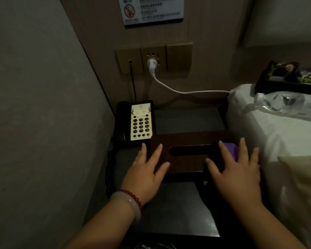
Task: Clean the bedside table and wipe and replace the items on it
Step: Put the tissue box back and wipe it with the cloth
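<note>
Bracelets (131, 200) on the left wrist sit nearest the lens. Left hand (145, 169) lies flat, fingers spread, on the left end of the wooden tissue box (185, 141). Right hand (239, 169) is likewise spread over the right end, covering a purple item (231, 148), kind unclear. The box lies crosswise on the bedside table (178, 209), its corner just beside the telephone (141, 121). Wall (34, 105) hems the left edge, bed (276, 133) the right; bare tabletop shows behind and in front.
</note>
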